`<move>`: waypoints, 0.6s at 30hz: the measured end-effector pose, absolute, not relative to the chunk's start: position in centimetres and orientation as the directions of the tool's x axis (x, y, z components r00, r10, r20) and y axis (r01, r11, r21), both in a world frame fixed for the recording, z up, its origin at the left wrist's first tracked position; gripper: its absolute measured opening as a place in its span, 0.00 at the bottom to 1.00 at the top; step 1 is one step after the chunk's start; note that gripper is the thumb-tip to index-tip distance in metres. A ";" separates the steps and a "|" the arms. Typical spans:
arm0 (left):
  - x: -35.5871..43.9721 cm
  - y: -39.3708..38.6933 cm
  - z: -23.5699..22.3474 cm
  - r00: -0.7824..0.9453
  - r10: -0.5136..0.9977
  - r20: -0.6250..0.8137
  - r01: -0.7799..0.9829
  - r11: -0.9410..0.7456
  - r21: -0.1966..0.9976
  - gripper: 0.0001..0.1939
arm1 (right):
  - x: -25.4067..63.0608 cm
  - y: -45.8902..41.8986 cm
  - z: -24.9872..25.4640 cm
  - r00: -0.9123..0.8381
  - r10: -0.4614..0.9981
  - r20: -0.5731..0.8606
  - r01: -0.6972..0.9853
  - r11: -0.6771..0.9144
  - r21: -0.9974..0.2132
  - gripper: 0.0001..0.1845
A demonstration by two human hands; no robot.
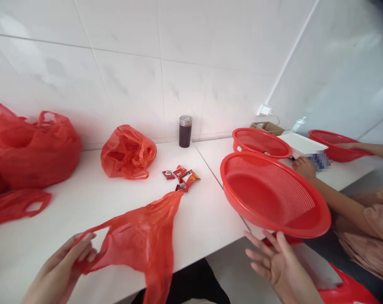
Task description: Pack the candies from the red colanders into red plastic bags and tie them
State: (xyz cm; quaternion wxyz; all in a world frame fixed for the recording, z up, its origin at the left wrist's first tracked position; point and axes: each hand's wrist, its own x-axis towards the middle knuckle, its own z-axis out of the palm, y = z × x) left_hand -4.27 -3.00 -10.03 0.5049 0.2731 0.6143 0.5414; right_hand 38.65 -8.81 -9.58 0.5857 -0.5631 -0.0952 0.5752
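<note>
My left hand pinches the edge of an empty red plastic bag that stretches across the white table toward a small pile of red snack packets. My right hand is open, palm up, fingers spread, just under the near rim of a tilted red mesh basket. Whether the fingers touch the basket I cannot tell.
Two stuffed red bags lie at the back of the table, with a dark flask by the wall. Another red basket and a third sit to the right. A co-worker's arm reaches in.
</note>
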 end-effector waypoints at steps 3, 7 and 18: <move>-0.6 -3.7 -7.2 -0.193 0.937 -0.290 -0.290 0.227 0.930 0.15 | 32.6 -8.9 -7.0 0.034 0.938 -0.345 -0.307 -0.319 -0.897 0.27; 3.1 -5.0 -3.8 -0.076 0.970 -0.229 -0.291 0.198 0.936 0.14 | 24.4 -7.4 -3.1 -0.437 0.848 0.300 0.152 0.398 -0.905 0.15; -1.5 -7.5 -3.0 -0.423 0.806 -0.415 -0.342 0.282 0.896 0.40 | 29.2 3.2 -4.4 -0.879 0.460 -0.128 0.365 0.474 -0.802 0.26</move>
